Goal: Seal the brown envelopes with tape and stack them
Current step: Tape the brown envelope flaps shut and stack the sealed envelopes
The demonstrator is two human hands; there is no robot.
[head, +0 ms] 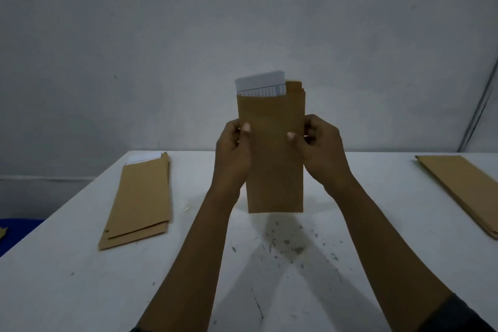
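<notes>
A long brown envelope (272, 153) stands upright in the air above the white table (80, 277). A white printed sheet (260, 83) sticks out of its open top, and the flap stands up behind it. My left hand (233, 153) pinches the envelope's left edge, thumb on the front. My right hand (319, 148) pinches the right edge the same way. A pile of brown envelopes (140, 199) lies flat at the left, white paper showing at the far end of the top one. Another pile of brown envelopes (460, 191) lies at the right edge. No tape is in view.
The table's middle is speckled with dark marks (285, 242). A plain grey wall (242, 21) rises behind the far edge. Something blue (16, 232) sits on the floor beyond the table's left edge.
</notes>
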